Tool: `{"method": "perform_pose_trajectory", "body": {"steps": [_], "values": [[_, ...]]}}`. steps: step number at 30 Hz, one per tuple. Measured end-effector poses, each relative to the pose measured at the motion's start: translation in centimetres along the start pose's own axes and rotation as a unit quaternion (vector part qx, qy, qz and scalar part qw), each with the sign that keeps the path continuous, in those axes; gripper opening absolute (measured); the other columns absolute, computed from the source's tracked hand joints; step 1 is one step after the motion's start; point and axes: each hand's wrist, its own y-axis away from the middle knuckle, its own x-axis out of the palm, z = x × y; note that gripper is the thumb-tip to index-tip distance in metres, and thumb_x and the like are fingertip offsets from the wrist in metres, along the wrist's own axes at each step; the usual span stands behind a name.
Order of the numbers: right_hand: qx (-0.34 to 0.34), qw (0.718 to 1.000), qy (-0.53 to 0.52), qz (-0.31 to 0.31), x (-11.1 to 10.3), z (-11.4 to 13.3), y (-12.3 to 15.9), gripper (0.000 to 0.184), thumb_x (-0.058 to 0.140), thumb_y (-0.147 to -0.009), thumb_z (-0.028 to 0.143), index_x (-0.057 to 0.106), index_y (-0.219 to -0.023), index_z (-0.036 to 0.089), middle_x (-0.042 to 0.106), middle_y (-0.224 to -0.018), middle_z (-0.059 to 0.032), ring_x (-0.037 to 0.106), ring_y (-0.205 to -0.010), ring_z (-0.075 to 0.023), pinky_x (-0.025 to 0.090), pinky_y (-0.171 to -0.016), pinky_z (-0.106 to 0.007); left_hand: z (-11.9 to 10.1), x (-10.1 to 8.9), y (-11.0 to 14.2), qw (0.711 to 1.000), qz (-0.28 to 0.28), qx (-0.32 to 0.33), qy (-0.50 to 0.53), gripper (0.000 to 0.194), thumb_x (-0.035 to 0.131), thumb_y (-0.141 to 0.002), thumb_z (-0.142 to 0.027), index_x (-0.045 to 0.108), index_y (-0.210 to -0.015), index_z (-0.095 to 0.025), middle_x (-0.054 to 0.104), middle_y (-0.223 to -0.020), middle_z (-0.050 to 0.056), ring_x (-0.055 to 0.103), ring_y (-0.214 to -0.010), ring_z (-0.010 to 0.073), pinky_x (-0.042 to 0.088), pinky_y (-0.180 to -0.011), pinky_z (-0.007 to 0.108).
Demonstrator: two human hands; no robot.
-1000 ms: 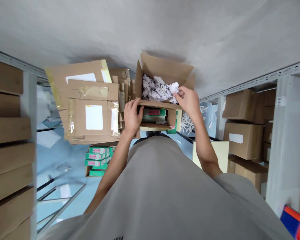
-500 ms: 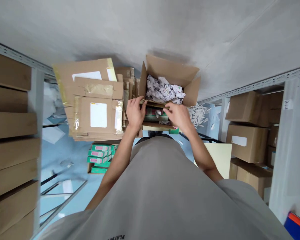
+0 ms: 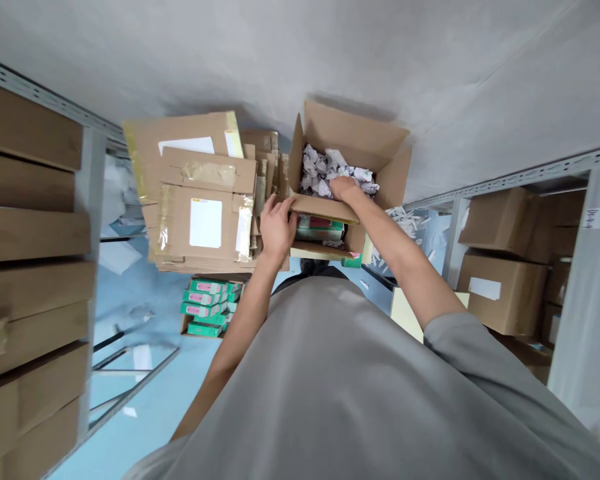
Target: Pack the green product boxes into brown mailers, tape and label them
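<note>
White paper [image 3: 314,172] now hides the fingers of the right hand [image 3: 345,188], which was over the front box [image 3: 356,237] half a second ago; whether they grip any, I cannot tell. The paper lies in the rear box [image 3: 396,179], under that hand. The left hand [image 3: 279,228] stays clamped on the flap [image 3: 324,208].

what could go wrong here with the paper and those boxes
The right hand is in the crumpled paper, so loose pieces might spill over the rim when it lifts out. Its forearm crosses the cardboard flap by the left hand, and could bend or snag it. The flattened cardboard stack looks uneven and might slide if the left arm bumps it.
</note>
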Motion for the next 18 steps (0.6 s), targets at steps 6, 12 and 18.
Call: {"method": "perform_pose_trajectory", "body": {"steps": [6,12,18], "values": [[0.040,0.999,-0.031,-0.008,0.0,0.8,1.7,0.050,0.070,-0.110,0.029,0.072,-0.152,0.001,0.073,-0.152,-0.0318,0.073,-0.142,-0.0365,0.058,-0.114,-0.041,0.1,0.2,0.5,1.000,0.001,0.001,-0.001,0.049,0.054,-0.105,-0.024,0.074,-0.150,-0.020,0.080,-0.141,0.017,0.046,-0.169,0.0386,0.036,-0.139,0.059],[0.048,0.993,-0.066,-0.082,-1.9,1.6,2.9,0.037,0.065,-0.103,0.012,0.082,-0.134,0.004,0.079,-0.143,-0.0286,0.076,-0.133,-0.0345,0.057,-0.111,-0.042,-0.1,-0.4,0.2,1.000,-0.004,0.017,0.023,0.045,0.056,-0.104,-0.023,0.078,-0.144,-0.022,0.083,-0.128,0.015,0.053,-0.163,0.0381,0.038,-0.138,0.059],[0.038,0.923,-0.218,-0.313,-3.6,1.6,13.7,0.037,0.055,-0.114,0.039,0.083,-0.125,0.017,0.084,-0.114,-0.0130,0.075,-0.110,-0.0289,0.058,-0.100,-0.037,-0.6,-0.1,-0.7,0.999,-0.046,0.004,0.022,0.042,0.057,-0.110,-0.035,0.076,-0.143,-0.018,0.081,-0.136,0.018,0.061,-0.150,0.0390,0.044,-0.132,0.055]]}}
